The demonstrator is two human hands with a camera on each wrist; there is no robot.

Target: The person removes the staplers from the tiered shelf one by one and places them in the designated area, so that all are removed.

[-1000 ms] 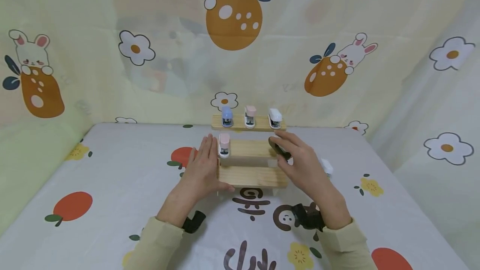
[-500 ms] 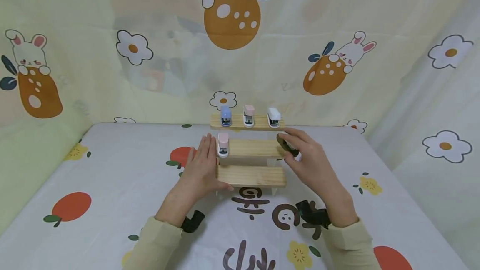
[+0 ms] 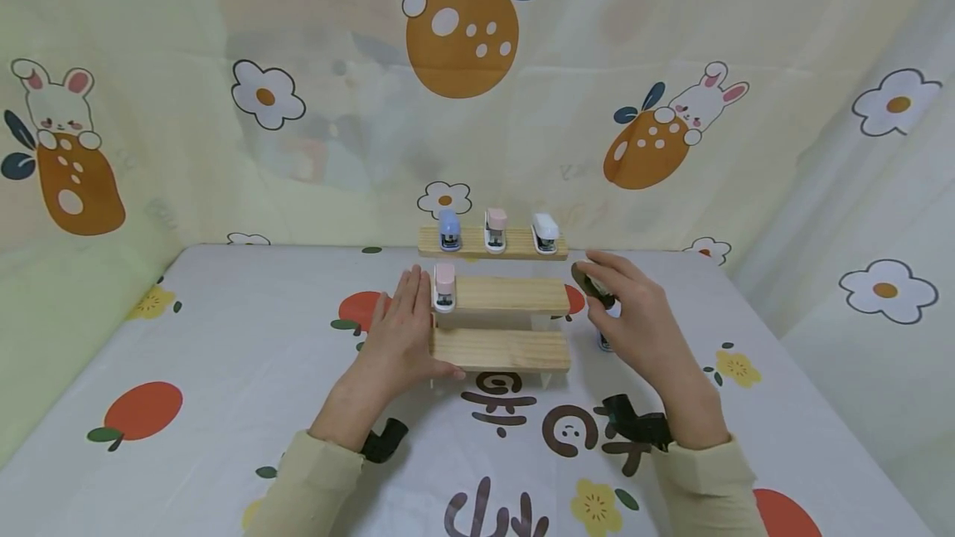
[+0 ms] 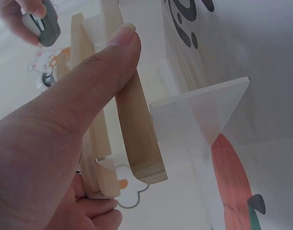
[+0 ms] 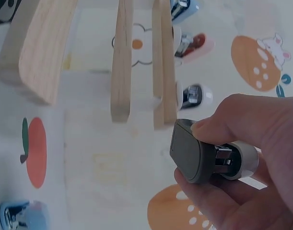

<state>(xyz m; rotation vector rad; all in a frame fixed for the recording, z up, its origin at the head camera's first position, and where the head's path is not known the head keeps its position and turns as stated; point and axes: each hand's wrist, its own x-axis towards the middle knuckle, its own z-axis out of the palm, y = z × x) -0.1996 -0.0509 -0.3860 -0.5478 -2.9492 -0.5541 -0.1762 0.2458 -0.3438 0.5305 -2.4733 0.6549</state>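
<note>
My left hand (image 3: 403, 338) rests against the left end of a tiered wooden rack (image 3: 515, 350), fingers straight along its side. Its thumb (image 4: 122, 45) lies over the front board. To the right of the rack, my right hand (image 3: 634, 321) pinches a small dark grey-green stapler (image 5: 192, 151) between thumb and fingers, in the air. A pink-and-white mini stapler (image 3: 444, 287) stands at the left end of the middle board. On the top board stand a blue stapler (image 3: 449, 230), another pink one (image 3: 496, 230) and a white one (image 3: 545, 234).
Below my right hand a blue stapler (image 5: 24, 215) sits on the table, mostly hidden in the head view. Clear triangular supports (image 4: 199, 110) hold up the boards. A printed white cloth (image 3: 246, 355) covers the table, and a patterned curtain (image 3: 336, 147) hangs behind.
My right hand has moved to the right with the dark stapler, from over the middle board's right end to beside the rack. My left hand has stayed in place.
</note>
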